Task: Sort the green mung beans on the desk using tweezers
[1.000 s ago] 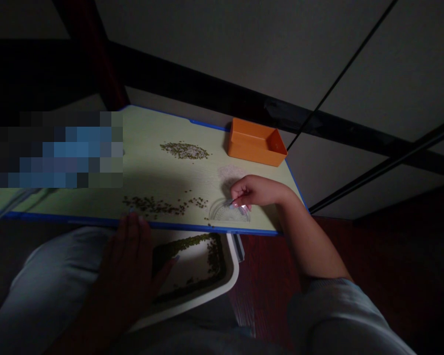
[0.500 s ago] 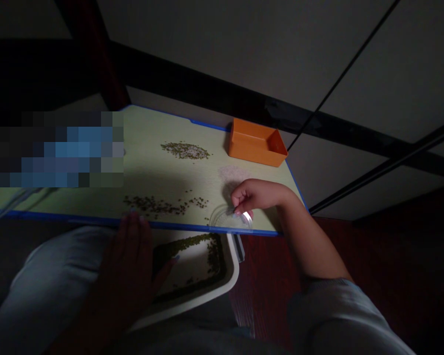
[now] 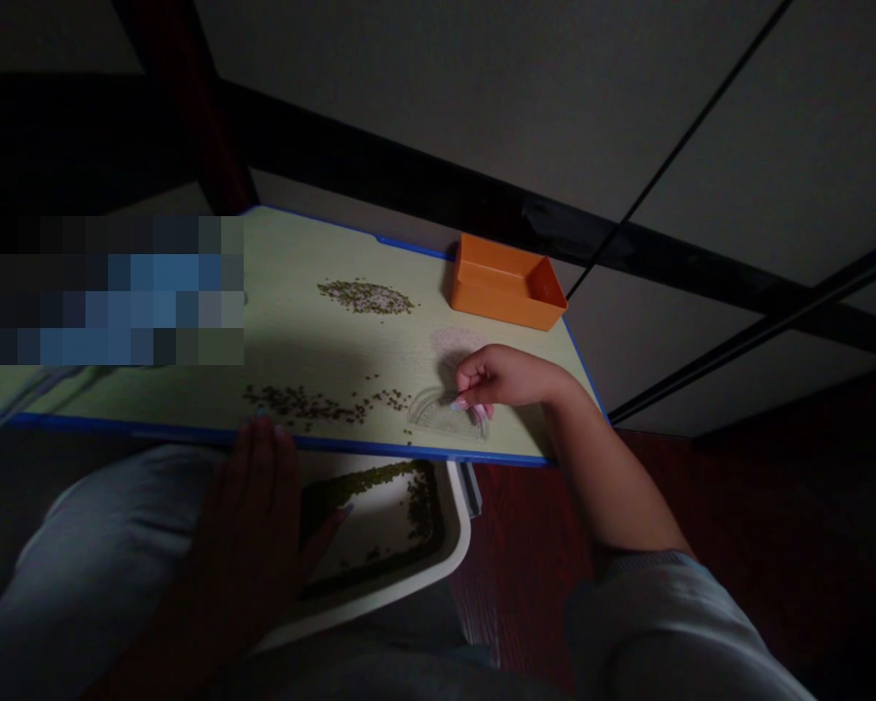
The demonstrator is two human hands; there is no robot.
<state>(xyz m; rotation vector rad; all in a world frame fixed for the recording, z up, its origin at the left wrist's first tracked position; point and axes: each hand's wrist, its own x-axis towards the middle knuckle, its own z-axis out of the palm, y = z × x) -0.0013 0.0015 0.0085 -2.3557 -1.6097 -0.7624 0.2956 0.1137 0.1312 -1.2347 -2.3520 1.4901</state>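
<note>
A clear plastic protractor [image 3: 442, 417] is pinched at its curved edge in my right hand [image 3: 507, 377], low over the near right part of the pale tabletop [image 3: 284, 253]. My left hand [image 3: 252, 516] is stretched out at the table's near edge, its fingertips by a scatter of dark beans [image 3: 310, 404] and its thumb over a white tray [image 3: 461, 540]. Green beans [image 3: 365, 477] line the inside of that tray, below the table edge. Farther back lies a pile of mixed green and pale grains [image 3: 369, 296]. Pale pinkish grains [image 3: 456, 341] lie just beyond my right hand.
An orange open box [image 3: 507, 292] stands at the far right corner of the table. Cabinet panels [image 3: 555, 117] rise behind the table. A blurred-out blue shape [image 3: 153, 292] covers the left end. Dark reddish floor [image 3: 532, 565] shows below on the right.
My right hand drew the protractor toward the near edge, then moved it back away and slightly left. The left hand and the grain piles look unmoved.
</note>
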